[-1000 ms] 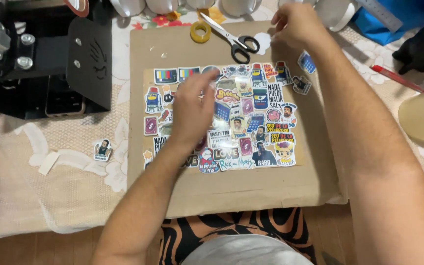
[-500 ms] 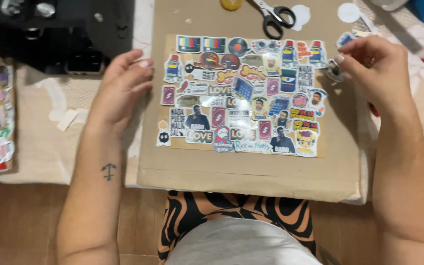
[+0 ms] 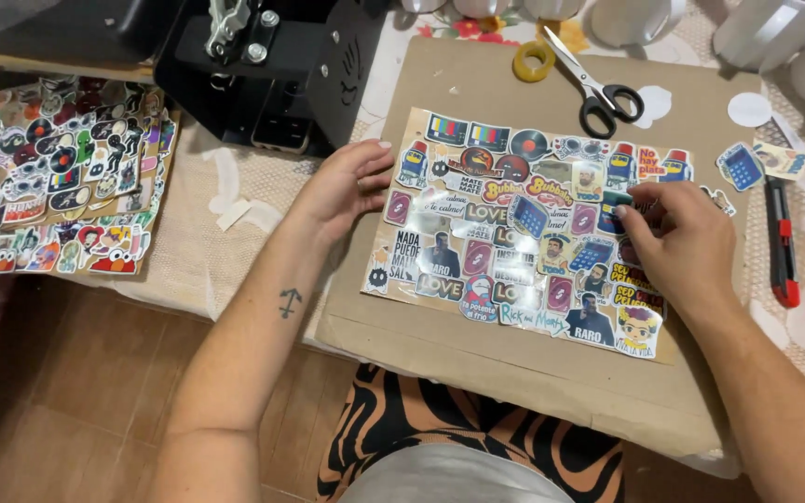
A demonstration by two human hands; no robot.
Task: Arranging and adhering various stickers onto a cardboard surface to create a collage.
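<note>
While the brown board (image 3: 552, 373) fills the middle of the frame, the sticker sheet (image 3: 524, 233) lies on it with its long axis left to right; the left hand (image 3: 347, 186) rests flat, fingers spread, on its left edge; the right hand (image 3: 682, 242), curled at centre right, pinches a small sticker (image 3: 619, 200).

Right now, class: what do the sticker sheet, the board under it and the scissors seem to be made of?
Sticker sheet: probably glossy printed paper or vinyl; glare streaks show on it.
Board: seemingly matte brown cardboard, with a flat, dull surface.
Scissors: shiny metal blades, black handles, likely plastic.
</note>
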